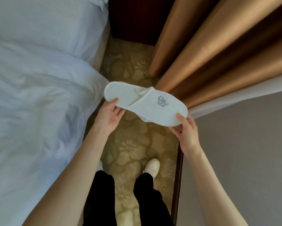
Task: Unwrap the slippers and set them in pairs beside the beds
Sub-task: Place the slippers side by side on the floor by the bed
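A flat white slipper [142, 101] with a grey logo on its toe band is held level above the floor, heel end to the left. A second white layer peeks out beneath it, so it may be a stacked pair; I cannot tell for sure. My left hand [108, 116] pinches the heel end, thumb on top. My right hand [186, 129] pinches the toe end. No wrapper shows on it. The bed [39, 95] with white linen lies directly to the left.
A narrow strip of patterned beige carpet [132, 147] runs between the bed and the wall [243, 152]. Golden curtains [210, 46] with a white sheer hang at the right. A dark wood skirting borders the carpet. My legs and white shoes stand below.
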`<state>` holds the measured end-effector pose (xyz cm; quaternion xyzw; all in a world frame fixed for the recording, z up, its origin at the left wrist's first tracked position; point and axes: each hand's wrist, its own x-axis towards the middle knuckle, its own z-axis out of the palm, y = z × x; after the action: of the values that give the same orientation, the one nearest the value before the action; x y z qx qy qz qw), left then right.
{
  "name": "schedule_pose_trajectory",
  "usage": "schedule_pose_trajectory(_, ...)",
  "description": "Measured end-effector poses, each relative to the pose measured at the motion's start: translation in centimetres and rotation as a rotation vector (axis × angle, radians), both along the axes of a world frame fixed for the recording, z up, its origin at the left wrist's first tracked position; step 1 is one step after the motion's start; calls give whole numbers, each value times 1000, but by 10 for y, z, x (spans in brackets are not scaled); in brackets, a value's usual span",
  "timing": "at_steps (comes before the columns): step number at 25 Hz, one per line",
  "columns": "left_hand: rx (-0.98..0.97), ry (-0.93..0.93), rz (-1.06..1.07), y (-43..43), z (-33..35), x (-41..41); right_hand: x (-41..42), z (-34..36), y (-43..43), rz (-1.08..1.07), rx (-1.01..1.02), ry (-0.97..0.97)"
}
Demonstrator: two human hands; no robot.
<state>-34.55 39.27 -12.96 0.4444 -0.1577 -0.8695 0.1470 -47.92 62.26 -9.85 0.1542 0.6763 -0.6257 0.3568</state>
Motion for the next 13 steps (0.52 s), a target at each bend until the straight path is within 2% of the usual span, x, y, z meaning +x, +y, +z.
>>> schedule_pose_trajectory(4,15,-109,47,27,-36,-3,-10,-36,19,77,87,205)
schedule_pose_trajectory(6,-48,-143,47,31,-52,-2,-14,-61,17,137,137,253)
schedule_pose_trajectory(10,-136,-198,28,27,-103,3,-21,-129,12,139,203,141)
schedule_pose_trajectory(13,-113,-193,12,19,-164,8,-22,-194,10,144,197,75)
